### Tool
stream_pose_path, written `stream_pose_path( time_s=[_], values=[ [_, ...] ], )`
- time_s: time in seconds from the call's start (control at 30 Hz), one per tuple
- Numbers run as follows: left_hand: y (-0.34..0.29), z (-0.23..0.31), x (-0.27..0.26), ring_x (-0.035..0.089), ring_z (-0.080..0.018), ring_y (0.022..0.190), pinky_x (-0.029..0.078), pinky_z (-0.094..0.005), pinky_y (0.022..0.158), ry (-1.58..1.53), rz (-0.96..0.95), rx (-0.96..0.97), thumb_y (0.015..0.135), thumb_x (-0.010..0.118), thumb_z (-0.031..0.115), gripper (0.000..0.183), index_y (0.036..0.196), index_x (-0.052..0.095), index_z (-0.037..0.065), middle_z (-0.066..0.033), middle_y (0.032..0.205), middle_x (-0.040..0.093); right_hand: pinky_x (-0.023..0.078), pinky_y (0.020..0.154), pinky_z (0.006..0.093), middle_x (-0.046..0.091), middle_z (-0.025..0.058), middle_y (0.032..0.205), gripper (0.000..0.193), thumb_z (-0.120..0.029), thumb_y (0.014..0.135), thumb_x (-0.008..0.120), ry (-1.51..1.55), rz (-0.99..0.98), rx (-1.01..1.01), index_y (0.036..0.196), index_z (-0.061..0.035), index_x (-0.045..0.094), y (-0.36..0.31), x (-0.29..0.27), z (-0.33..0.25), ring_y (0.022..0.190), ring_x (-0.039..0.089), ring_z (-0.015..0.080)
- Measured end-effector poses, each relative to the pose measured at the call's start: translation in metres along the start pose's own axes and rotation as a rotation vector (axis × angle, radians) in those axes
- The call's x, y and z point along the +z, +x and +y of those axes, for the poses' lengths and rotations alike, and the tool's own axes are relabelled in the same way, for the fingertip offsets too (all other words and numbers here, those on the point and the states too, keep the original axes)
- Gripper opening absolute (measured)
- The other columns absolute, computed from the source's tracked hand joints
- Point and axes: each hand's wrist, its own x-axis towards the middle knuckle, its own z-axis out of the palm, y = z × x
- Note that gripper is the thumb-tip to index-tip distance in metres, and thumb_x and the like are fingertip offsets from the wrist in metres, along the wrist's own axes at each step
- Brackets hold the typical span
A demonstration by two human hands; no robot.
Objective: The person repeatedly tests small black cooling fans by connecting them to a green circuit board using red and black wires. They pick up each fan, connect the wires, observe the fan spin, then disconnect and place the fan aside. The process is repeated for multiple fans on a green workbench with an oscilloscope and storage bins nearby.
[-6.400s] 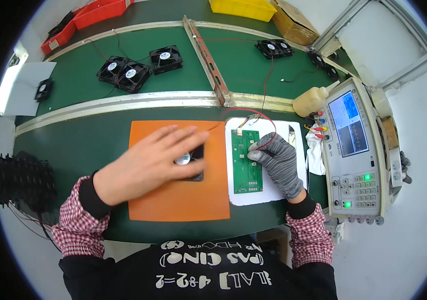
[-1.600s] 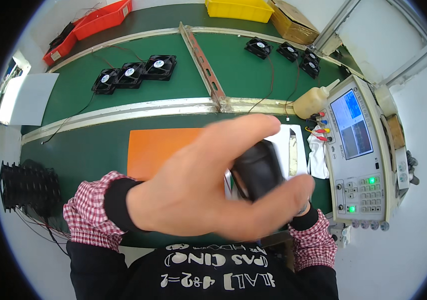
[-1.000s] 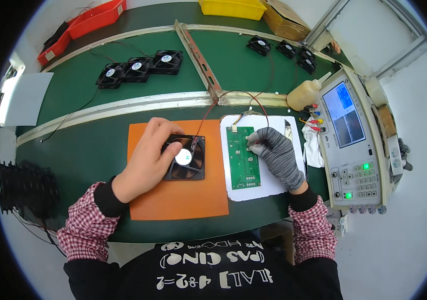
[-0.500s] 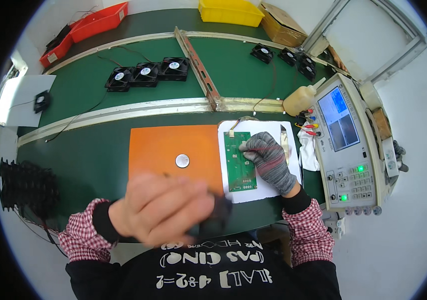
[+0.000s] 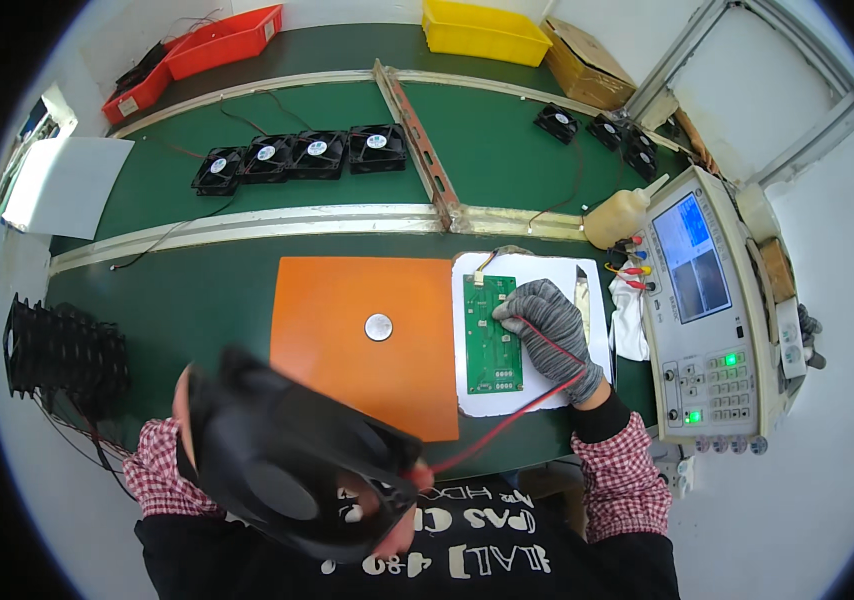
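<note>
Close to the camera at the lower left, my left hand (image 5: 402, 532) is closed around the frame of a black cooling fan (image 5: 247, 430), its fingers partly hidden behind it. A red wire (image 5: 507, 418) runs from the fan up to my right hand (image 5: 552, 325), which wears a grey knit glove. That hand's fingertips are pinched on the wire over the upper right part of a green circuit board (image 5: 487, 350); the wire's end is hidden there. Under the board lies a white pad (image 5: 547, 398). Left of it, an orange mat (image 5: 347, 385) bears a silver disc (image 5: 378, 327).
Several fans (image 5: 317, 152) stand in a row beyond a metal rail (image 5: 267, 222), more (image 5: 555, 121) at the back right. A fan stack (image 5: 62, 350) is at the left. A bottle (image 5: 619, 217) and test instrument (image 5: 712, 320) stand right; red (image 5: 227, 45) and yellow (image 5: 487, 32) bins behind.
My left hand has lifted the fan toward the camera and left. The fan at the far left is gone from the white sheet; another fan now sits at the row's left end.
</note>
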Motion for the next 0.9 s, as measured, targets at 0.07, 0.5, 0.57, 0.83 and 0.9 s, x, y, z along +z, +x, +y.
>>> stream_pose_path(
  time_s=[0.07,0.5,0.57,0.83,0.9],
  values=[
    [0.0,0.005,-0.002,0.056,-0.0213,0.086,0.044,-0.0341,0.068,0.475,0.127,0.174,0.083,0.068,0.045,0.067,0.13,0.046,0.004,-0.0075,0.1,0.06,0.049,0.081,0.0362,0.062,0.0082,0.089,0.015,-0.001,0.076,0.07,-0.03,0.019,-0.021,0.09,-0.0068,0.069,-0.001,-0.001,0.001,0.089,0.059,0.026],
    [0.123,-0.001,-0.067,0.045,-0.0372,0.131,0.041,-0.048,0.104,1.961,0.267,0.831,0.082,0.068,0.037,0.066,0.138,0.047,0.01,-0.0172,0.14,0.049,0.051,0.076,0.0361,0.066,0.0101,0.09,0.012,-0.003,0.079,0.069,-0.003,0.119,0.066,0.09,-0.0069,0.067,-0.001,0.001,-0.013,0.087,0.064,0.0282],
    [0.162,-0.008,-0.116,0.041,-0.0404,0.132,0.032,-0.0501,0.111,1.834,0.378,0.665,0.083,0.07,0.036,0.078,0.142,0.037,-0.003,-0.0271,0.145,0.037,0.051,0.076,0.0337,0.066,0.009,0.088,0.012,-0.005,0.08,0.071,0.086,0.195,0.079,0.091,-0.0049,0.067,-0.005,0.002,-0.005,0.084,0.064,0.0247],
    [0.154,-0.021,-0.246,0.049,-0.0368,0.107,0.039,-0.0446,0.095,1.894,0.793,-0.142,0.061,0.082,0.044,0.086,0.123,0.05,-0.007,-0.0216,0.109,0.053,0.052,0.068,0.0273,0.065,0.0083,0.091,0.026,-0.004,0.079,0.075,0.022,0.347,-0.057,0.102,-0.0026,0.064,0.0,-0.003,-0.012,0.076,0.063,0.0154],
    [0.154,-0.017,-0.186,0.048,-0.0358,0.102,0.04,-0.0442,0.094,1.738,0.568,0.264,0.061,0.08,0.036,0.073,0.117,0.054,-0.001,-0.0179,0.104,0.052,0.052,0.068,0.0283,0.064,0.0088,0.094,0.031,-0.002,0.078,0.075,-0.024,0.467,-0.059,0.107,-0.0028,0.063,-0.003,-0.002,-0.01,0.076,0.063,0.0159]
  ],
)
